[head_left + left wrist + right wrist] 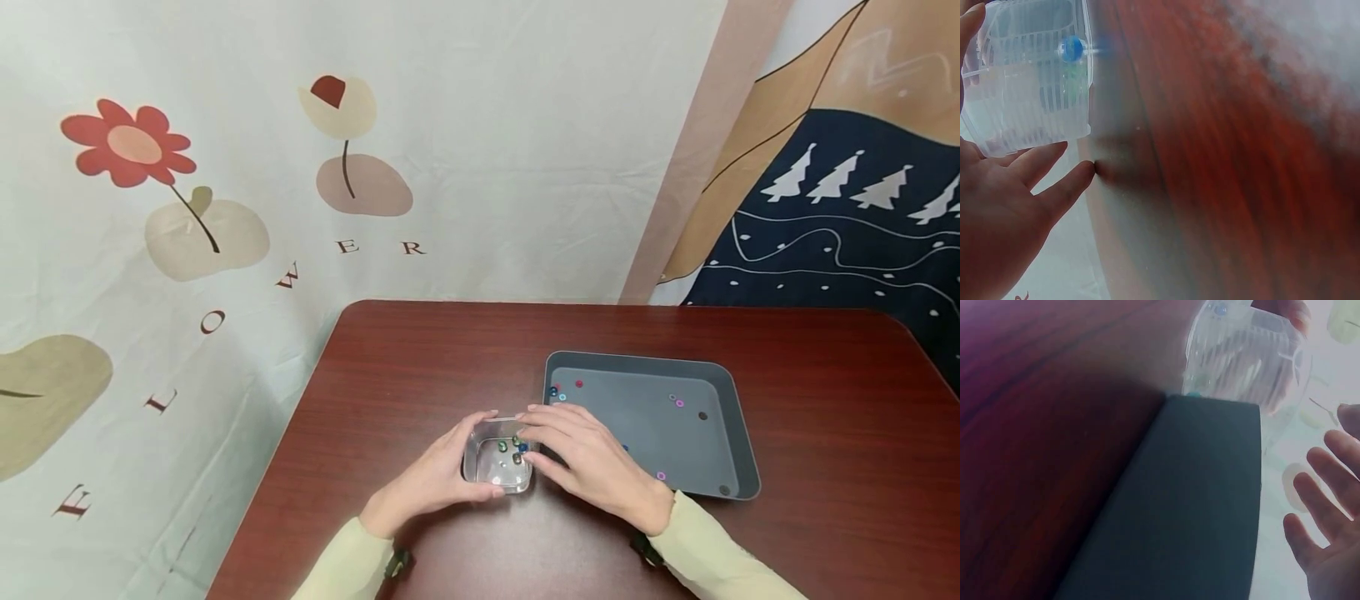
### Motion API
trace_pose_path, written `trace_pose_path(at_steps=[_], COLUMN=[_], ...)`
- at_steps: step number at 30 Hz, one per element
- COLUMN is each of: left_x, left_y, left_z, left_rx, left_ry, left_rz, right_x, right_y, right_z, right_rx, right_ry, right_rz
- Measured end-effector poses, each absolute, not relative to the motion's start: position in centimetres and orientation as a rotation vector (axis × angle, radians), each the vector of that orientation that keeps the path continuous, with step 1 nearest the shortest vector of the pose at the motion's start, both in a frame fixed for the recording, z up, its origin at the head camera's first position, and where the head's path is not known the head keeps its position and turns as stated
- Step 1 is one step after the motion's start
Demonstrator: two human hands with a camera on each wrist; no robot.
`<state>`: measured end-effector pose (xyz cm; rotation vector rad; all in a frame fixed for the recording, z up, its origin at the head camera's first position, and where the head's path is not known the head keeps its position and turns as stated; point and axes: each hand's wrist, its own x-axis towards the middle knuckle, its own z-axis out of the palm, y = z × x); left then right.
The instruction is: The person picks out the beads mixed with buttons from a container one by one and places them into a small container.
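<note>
My left hand (435,475) grips a small clear plastic container (480,467) from its left side, thumb along the front and fingers toward the back. Several small round beads (502,447) in dark, green and blue tones lie inside it. Through the ribbed wall a blue bead (1072,49) shows in the left wrist view. My right hand (592,454) hovers at the container's right rim, its fingers spread and reaching over the edge. The right wrist view shows these fingers (1317,497) apart, with nothing between them.
A grey rectangular tray (738,425) lies right of the container, partly under my right hand. It holds several scattered small beads, among them a pink ring-shaped bead (679,403) and a red bead (579,384). The reddish-brown table (420,358) meets a printed cloth backdrop (510,167).
</note>
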<state>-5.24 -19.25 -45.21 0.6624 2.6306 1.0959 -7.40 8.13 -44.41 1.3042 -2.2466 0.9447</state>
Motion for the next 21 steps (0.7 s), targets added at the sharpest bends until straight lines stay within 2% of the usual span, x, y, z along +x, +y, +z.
trace_pose_path(at_steps=[11,21], left_x=[-5.1,-4.9], left_y=[-19.2,-19.1], left_z=[-45.0,-44.8], left_rx=[0.617,0.587], left_ry=[2.634,2.633], left_rz=[1.102,1.089], right_x=[-7.3,-7.9], right_y=[11.2,13.3], right_z=[-42.9,-41.8], right_rx=[1.1,1.068], right_ry=[-2.389,-2.464], right_rz=[1.042,0.985])
